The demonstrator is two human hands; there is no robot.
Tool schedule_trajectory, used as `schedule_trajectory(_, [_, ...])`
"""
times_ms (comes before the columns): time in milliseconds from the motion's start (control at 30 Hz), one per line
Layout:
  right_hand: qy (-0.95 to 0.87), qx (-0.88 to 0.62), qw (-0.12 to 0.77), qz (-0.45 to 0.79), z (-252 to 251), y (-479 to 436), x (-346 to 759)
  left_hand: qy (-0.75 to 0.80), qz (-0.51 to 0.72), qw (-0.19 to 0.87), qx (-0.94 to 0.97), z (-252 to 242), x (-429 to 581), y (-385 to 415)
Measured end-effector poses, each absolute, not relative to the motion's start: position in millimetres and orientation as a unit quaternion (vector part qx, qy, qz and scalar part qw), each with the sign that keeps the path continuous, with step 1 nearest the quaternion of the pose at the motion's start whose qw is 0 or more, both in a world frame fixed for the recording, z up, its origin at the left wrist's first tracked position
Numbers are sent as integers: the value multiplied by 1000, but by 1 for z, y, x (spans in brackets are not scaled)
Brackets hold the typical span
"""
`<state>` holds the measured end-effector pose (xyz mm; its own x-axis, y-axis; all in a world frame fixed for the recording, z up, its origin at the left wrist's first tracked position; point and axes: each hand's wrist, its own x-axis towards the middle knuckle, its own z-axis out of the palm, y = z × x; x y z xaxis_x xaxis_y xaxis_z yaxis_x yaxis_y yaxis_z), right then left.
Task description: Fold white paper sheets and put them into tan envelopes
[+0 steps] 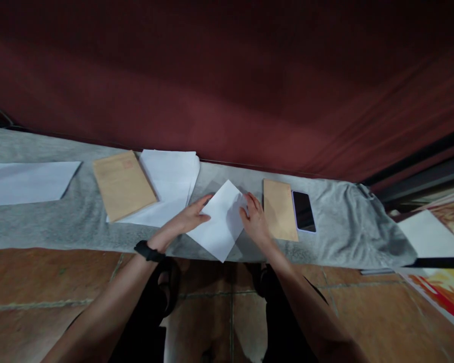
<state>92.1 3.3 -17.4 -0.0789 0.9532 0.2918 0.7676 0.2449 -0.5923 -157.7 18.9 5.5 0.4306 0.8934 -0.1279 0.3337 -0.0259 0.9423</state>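
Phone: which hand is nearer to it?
Right. The right hand lies just left of the phone, one envelope between; the left hand is farther left.

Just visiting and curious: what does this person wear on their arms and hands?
Both forearms are bare, with no sleeves in view. The left hand and right hand have no gloves. A black wristband, perhaps a watch, circles the left wrist.

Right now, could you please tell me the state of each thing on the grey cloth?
White sheet, flat, turned askew, under both hands.
Left hand, open, resting on it.
Right hand, fingers bent at its edge; grip unclear.
Phone, face up, screen dark.
Large brown envelope, overlapping the paper stack.
Small brown envelope, flat.
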Motion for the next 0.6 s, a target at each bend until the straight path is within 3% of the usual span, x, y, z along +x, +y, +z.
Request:
schedule_trajectory(67, [-711,-607,319,157,-17,8,96,425,223,589,651,13,-165,24])
schedule_trajectory(167, [-689,-616,309,225,-19,12,102,434,185,573,670,16,-171,33])
schedule_trajectory(233, [-659,-617,328,279,-23,15,105,473,193,496,702,15,-171,38])
schedule_trajectory(433, [-551,-620,441,343,-45,32,115,548,260,125,785,20,-148,41])
schedule_trajectory(600, [-524,-630,463,338,-62,37,117,537,249,55,804,5,-113,19])
